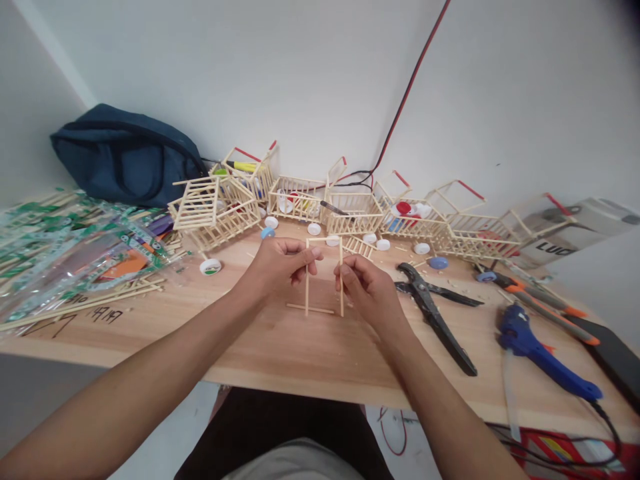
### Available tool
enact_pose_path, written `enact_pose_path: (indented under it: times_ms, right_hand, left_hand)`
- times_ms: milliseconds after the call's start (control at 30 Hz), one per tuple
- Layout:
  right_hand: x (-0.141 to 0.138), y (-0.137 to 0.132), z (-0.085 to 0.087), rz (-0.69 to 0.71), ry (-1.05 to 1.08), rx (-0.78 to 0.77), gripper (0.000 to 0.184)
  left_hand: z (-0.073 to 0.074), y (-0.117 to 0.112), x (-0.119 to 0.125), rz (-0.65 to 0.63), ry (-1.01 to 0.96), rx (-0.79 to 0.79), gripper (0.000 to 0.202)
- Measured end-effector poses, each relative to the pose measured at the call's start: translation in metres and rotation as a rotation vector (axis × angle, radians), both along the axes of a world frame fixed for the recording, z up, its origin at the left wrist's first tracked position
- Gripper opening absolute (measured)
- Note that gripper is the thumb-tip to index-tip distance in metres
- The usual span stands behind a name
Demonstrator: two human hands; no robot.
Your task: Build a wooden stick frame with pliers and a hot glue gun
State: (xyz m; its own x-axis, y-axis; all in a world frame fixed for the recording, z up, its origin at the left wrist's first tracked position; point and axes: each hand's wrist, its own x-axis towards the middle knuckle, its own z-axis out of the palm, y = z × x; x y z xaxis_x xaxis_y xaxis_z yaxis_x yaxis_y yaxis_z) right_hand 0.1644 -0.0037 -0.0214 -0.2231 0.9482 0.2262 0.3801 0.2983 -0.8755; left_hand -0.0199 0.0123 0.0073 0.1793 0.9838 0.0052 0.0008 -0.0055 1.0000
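Observation:
A small rectangular frame of thin wooden sticks is held upright over the wooden table. My left hand pinches its left upright stick. My right hand pinches its right upright stick. Both hands are closed on the frame, with one cross stick at the top and one near the bottom.
Several stick-built baskets with red handles line the wall, bottle caps among them. Black pliers, a blue glue gun and orange-handled tools lie right. Stick packets and a dark blue bag are left.

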Motion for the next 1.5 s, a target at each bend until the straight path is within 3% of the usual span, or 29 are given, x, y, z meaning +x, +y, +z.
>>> enact_pose_path:
  times_ms: [1500]
  right_hand:
    - [-0.0017, -0.0004, 0.0024, -0.011, -0.011, 0.023, 0.026]
  left_hand:
    - [0.0008, -0.0013, 0.0003, -0.010, 0.019, -0.022, 0.031]
